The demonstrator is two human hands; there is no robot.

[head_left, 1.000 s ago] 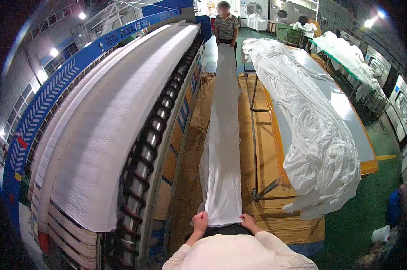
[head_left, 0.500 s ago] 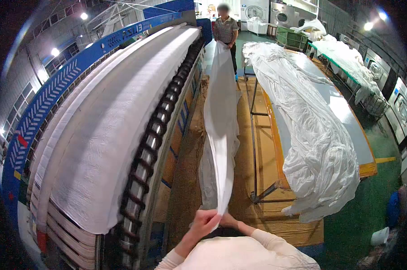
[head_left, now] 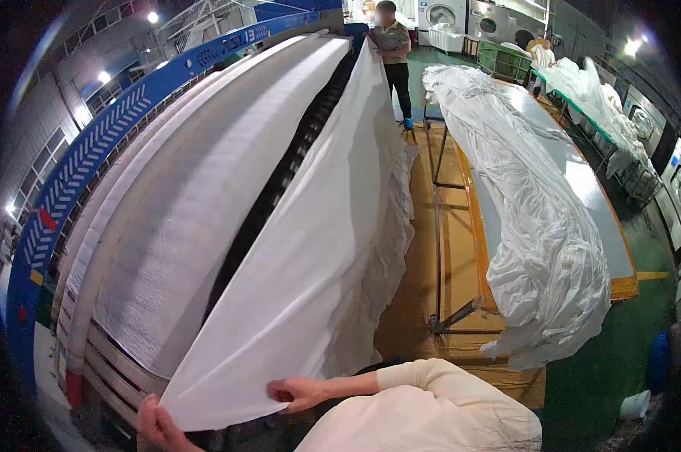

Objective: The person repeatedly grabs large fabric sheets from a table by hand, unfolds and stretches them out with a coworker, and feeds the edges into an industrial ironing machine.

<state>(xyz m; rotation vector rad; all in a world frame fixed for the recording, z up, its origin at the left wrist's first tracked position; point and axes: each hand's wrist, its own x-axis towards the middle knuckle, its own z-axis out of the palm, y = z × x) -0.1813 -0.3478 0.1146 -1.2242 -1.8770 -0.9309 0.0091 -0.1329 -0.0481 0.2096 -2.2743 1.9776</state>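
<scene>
Fingers (head_left: 150,410) of the left hand (head_left: 159,428) are curled and closed, pinching the near corner of a white sheet (head_left: 287,264) at the near end of the long machine (head_left: 75,177). The knuckles face up, and the forearm slopes down out of view at the bottom edge. The right hand (head_left: 297,394) grips the same near edge, to the right of the machine's near end, with its fingers bent in tightly and pressed on the cloth; exactly how the thumb sits is hard to tell. Its wrist is nearly straight, the bare forearm runs level to the right, and the pale sleeve (head_left: 423,374) bends at the elbow. Between the two hands the edge sags slightly.

From there the white sheet stretches away along the machine's right side, partly in front of its dark roller strip (head_left: 284,169), with its right part hanging in loose folds. Beyond the machine's far right end, a co-worker (head_left: 393,47) stands holding the sheet's far corner up. White cloth (head_left: 167,256) covers the machine's top. To the right of the machine, across brown floor covering (head_left: 408,316), a table (head_left: 619,260) bears a long heap of crumpled white linen (head_left: 540,226), whose near end hangs over the table's edge. Farther right of the machine, more linen (head_left: 577,83) lies on a green-edged table (head_left: 581,114).
</scene>
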